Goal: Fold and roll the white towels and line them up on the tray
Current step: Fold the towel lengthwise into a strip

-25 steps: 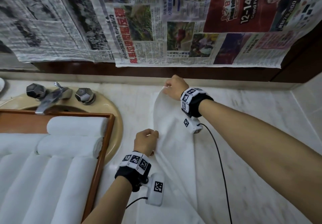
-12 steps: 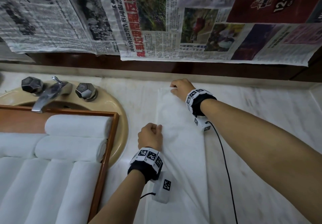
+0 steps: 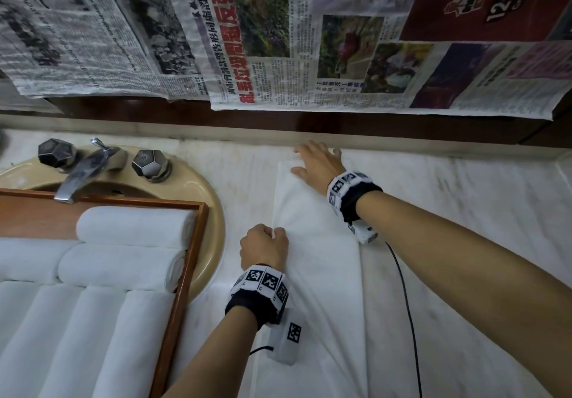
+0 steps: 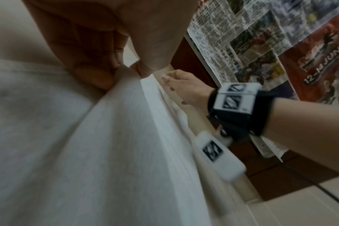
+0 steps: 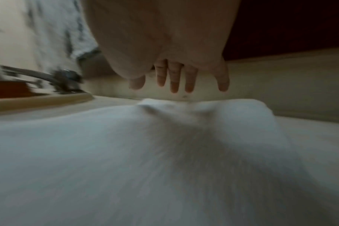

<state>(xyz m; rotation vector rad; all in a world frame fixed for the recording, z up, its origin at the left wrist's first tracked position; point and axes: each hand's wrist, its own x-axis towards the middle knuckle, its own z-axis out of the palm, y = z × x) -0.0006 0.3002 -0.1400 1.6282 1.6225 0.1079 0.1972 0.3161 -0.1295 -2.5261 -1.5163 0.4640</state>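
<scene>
Pinching the towel's [image 3: 312,274] left edge in curled fingers, the left hand [image 3: 264,246] held it on the counter [image 3: 464,212]. Beyond it, the right hand [image 3: 318,165] lay with straight, spread fingers over the towel's far end. Left of both hands, the tray [image 3: 185,274] held rolled towels [image 3: 123,246].

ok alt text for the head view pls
On a pale marble counter, a left hand pinches the edge of a flat white cloth towel while the open right hand presses its far end. A brown wooden tray of rolled white towels spans the beige sink.
</scene>
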